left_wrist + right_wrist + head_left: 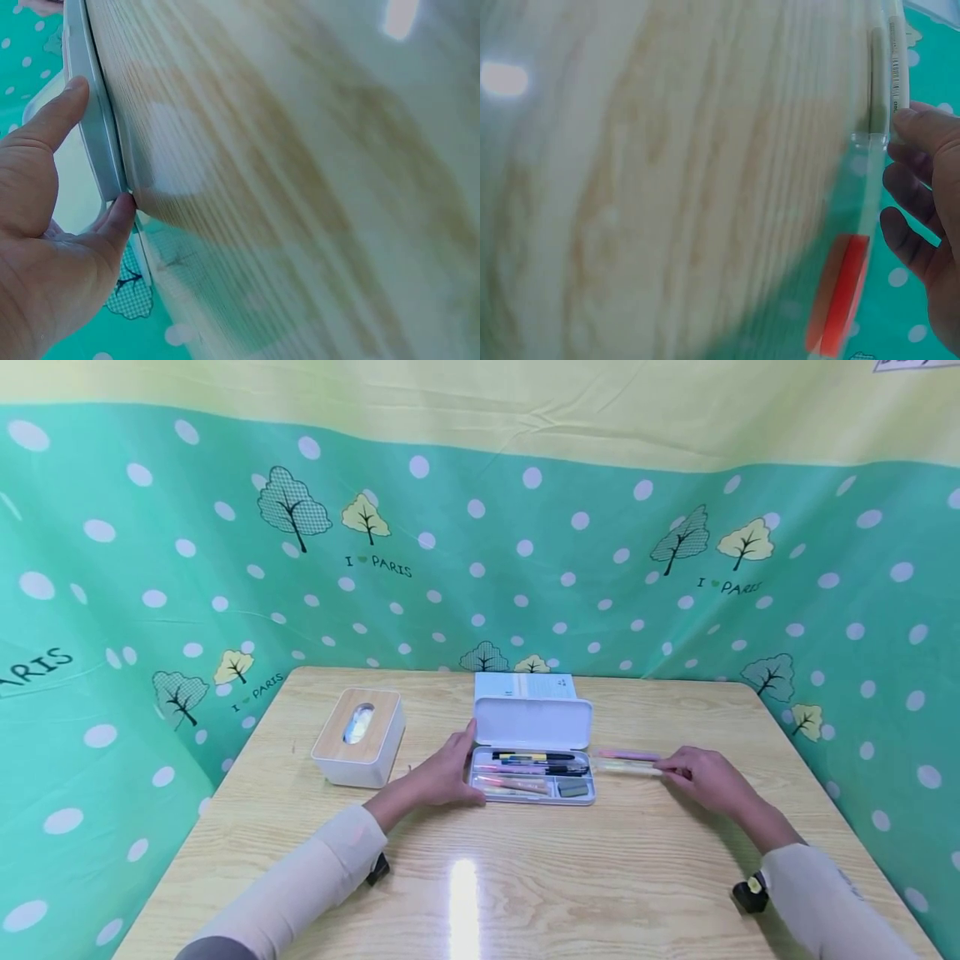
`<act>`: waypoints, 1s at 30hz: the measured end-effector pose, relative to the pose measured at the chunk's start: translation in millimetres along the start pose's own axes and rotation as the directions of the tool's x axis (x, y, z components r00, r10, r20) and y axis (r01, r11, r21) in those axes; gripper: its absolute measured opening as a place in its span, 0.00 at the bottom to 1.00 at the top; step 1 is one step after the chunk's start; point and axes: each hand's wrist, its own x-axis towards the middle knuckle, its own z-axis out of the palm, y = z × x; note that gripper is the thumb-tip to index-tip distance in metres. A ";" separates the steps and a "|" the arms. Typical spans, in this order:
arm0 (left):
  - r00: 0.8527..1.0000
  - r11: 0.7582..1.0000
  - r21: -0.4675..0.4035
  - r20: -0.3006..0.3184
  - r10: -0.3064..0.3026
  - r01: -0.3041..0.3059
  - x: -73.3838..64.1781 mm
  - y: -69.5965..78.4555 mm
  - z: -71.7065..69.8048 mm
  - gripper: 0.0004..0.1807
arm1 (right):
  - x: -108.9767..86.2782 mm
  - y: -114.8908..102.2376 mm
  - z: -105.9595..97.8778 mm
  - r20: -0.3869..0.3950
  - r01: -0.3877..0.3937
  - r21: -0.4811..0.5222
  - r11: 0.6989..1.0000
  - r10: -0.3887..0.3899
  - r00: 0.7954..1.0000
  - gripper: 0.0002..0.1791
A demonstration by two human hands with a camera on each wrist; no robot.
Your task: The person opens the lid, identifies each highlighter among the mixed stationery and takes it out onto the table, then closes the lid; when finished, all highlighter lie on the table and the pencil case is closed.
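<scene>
Pale pen (626, 767) lies to the left of the right hand (701, 778), in the span between that hand and the open pencil case (532, 802). The right hand pinches it at its right end between thumb and fingers, the remaining fingers loosely bent. The pen's long axis runs left to right, almost in line with the long side of the case, so very little turning seems called for. Its far tip comes right up at the case's right wall; whether tip and wall touch, I cannot tell. Just beyond it, and nearly parallel, a pink pen (630, 755) rests on the desk (600, 868). Inside the case, the other pens (536, 768) run the same way, and a grey eraser (572, 788) sits in the front right compartment. The left hand (448, 770) is the farther from the pen: it spreads around the case's left end, thumb at the near corner, fingers reaching up beside the raised lid (533, 723).
</scene>
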 end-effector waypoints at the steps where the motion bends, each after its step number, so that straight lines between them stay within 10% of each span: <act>1: 1.000 1.000 -0.001 0.000 0.001 -0.001 0.3 -0.5 0.4 0.76 | 0.1 0.5 0.7 0.006 -0.003 -0.001 1.000 0.003 1.000 0.09; 30: 1.000 1.000 -0.026 -0.001 0.006 -0.006 1.4 -2.6 1.1 0.76 | 15.1 -6.7 -0.2 0.002 -0.038 -0.055 0.998 0.038 0.999 0.08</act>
